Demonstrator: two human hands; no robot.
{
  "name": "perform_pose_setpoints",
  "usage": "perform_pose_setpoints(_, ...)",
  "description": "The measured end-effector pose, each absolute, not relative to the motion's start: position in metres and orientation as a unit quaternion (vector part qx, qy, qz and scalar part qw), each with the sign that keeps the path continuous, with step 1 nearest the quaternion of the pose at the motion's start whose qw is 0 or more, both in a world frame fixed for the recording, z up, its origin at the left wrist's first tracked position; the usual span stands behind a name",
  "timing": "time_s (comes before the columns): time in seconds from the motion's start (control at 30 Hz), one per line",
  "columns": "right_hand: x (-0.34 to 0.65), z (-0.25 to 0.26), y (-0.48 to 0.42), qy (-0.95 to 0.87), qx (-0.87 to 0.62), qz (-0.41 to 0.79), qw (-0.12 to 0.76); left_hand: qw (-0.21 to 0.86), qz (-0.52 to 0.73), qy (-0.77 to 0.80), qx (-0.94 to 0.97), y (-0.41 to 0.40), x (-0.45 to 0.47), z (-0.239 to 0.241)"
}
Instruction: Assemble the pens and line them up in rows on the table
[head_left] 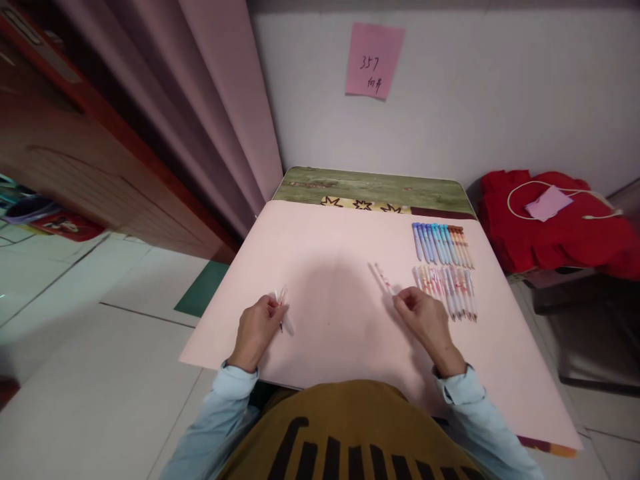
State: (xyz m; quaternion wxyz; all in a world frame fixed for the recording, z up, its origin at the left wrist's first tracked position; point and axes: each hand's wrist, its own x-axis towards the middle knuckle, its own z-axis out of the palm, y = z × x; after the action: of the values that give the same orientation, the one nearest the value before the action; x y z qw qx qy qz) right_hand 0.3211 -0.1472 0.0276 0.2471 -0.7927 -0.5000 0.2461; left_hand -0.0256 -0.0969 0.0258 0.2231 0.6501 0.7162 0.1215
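Note:
My left hand (257, 328) is closed around a thin clear pen part (281, 298) at the left of the pink sheet (340, 313). My right hand (423, 319) pinches the lower end of a white pen (381, 276) with red marks, which points up and to the left. Just right of that hand lies a row of several white and pink pens (446, 289). Above it lies a second row of several blue and orange pens (442, 243).
The pink sheet covers a small table whose green patterned top (375, 187) shows at the far edge. A red cloth (555, 223) with a white cable and a pink note lies at the right. A curtain (210, 113) hangs at the left; a pink note (374, 60) is stuck on the wall.

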Motion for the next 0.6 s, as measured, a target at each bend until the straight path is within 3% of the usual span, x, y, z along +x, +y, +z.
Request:
perform_pose_setpoints(0.1, 0.29, 0.016, -0.15, -0.43, -0.642, 0.518, 0.368, 0.207, 0.113, 0.711, 0.663, -0.097, -0.024, 0.025)
perform_pose_setpoints(0.2, 0.26, 0.009, -0.151, -0.356, -0.547, 0.644, 0.399, 0.191, 0.116, 0.716, 0.661, -0.096, -0.027, 0.026)
perform_pose_setpoints(0.6, 0.241, 0.006, -0.154, -0.258, -0.444, 0.741, 0.433, 0.248, 0.201, 0.71, 0.628, -0.082, -0.035, 0.016)
